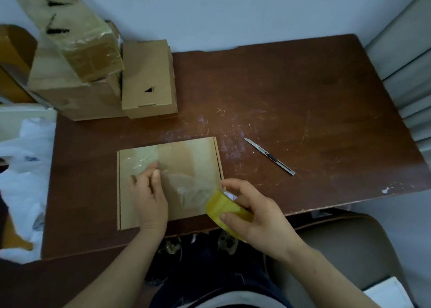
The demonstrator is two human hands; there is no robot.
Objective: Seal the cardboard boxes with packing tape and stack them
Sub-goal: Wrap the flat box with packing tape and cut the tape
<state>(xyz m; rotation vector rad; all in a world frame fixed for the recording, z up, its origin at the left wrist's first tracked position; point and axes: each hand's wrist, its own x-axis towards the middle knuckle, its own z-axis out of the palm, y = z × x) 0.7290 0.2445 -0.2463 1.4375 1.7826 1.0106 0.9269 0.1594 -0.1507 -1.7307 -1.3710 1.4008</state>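
Scratched brown table [303, 93], flat box [186, 153], tape roll [224, 206]

Four boxes [168, 167], one tape roll [227, 208], one knife [270, 156].

Shows a flat cardboard box [186, 153] lying on the table [303, 86] at its near edge, left of centre. Puts the left hand [149, 191] on the box's near-left part and the right hand [254, 212] at its near-right corner, around a roll of packing tape [224, 205]. Finds a utility knife [269, 156] on the table right of the box, apart from it. At the far-left corner sets a small box [149, 79] rightmost, a larger box [77, 97] just beside it on the left, and a taped box [70, 27] tilted on top of the larger one. Leaves plastic bags [21, 167] left of the table and a chair [349, 249] at near right.
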